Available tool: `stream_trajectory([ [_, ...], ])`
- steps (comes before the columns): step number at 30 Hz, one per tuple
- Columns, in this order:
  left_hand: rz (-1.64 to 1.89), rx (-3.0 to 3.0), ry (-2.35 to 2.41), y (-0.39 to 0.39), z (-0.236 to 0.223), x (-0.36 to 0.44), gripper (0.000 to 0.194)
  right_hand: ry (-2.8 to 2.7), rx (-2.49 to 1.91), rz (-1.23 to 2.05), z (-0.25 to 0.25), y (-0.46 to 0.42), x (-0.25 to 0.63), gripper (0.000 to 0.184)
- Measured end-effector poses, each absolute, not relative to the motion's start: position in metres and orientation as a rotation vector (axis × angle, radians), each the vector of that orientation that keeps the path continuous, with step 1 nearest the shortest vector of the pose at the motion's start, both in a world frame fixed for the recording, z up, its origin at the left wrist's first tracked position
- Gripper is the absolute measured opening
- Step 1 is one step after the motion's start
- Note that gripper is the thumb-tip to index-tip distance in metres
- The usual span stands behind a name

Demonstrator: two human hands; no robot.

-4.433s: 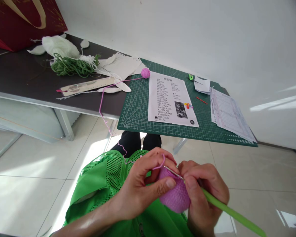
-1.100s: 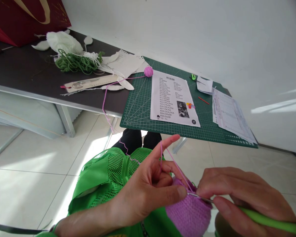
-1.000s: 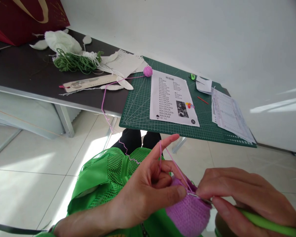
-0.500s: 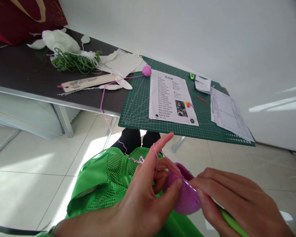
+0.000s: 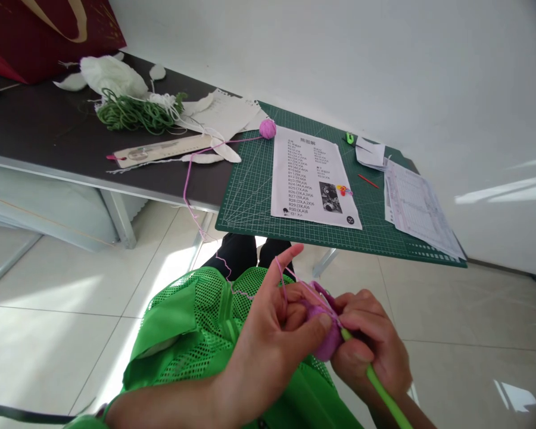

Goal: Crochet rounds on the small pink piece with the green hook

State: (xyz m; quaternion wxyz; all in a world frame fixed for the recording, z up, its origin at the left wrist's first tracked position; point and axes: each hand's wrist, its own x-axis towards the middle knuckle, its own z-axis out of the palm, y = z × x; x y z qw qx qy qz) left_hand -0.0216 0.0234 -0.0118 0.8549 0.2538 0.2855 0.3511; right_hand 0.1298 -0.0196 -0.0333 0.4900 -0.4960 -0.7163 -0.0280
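Observation:
My left hand (image 5: 277,339) pinches a pink crocheted piece (image 5: 325,345) between thumb and fingers, its index finger raised with pink yarn (image 5: 280,271) looped round it. A crochet hook with a green handle (image 5: 379,384) is gripped in my right hand (image 5: 377,345), its tip at the edge of the crocheted piece. The right fingers also press close against the piece's far side. From my lap the yarn runs up to a pink yarn ball (image 5: 267,128) on the green cutting mat (image 5: 245,196).
A printed pattern sheet (image 5: 295,179), stitch markers (image 5: 343,190), a red needle-like stick (image 5: 367,181) and papers (image 5: 422,202) lie on the mat. Left on the dark table (image 5: 22,131) are green yarn (image 5: 136,113), white yarn (image 5: 111,74), a ruler-like strip (image 5: 161,149) and a red bag (image 5: 49,42).
My right hand has moved left, closer to my left hand, and turned so the hook's handle points down toward me. The left index finger has tipped slightly left.

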Motion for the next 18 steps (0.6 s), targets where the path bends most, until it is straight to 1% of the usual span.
stream_trajectory([
  [2,0.685,0.514,0.586,0.027,-0.013,-0.024,0.099,-1.742,-1.173,-0.055,-0.031,-0.021,0.132,0.025],
  [7,0.619,0.522,0.569,0.032,-0.018,-0.025,0.092,-1.857,-1.139,0.024,-0.018,-0.026,0.142,0.028],
  [10,0.595,0.539,0.547,0.034,-0.015,-0.025,0.09,-1.916,-1.119,0.01,-0.011,-0.031,0.148,0.03],
  [15,0.586,0.59,0.551,0.036,-0.013,-0.025,0.087,-1.969,-1.208,-0.09,0.004,-0.037,0.15,0.02],
  [18,0.586,0.608,0.551,0.036,-0.015,-0.024,0.087,-1.939,-1.211,-0.078,0.011,-0.037,0.15,0.025],
])
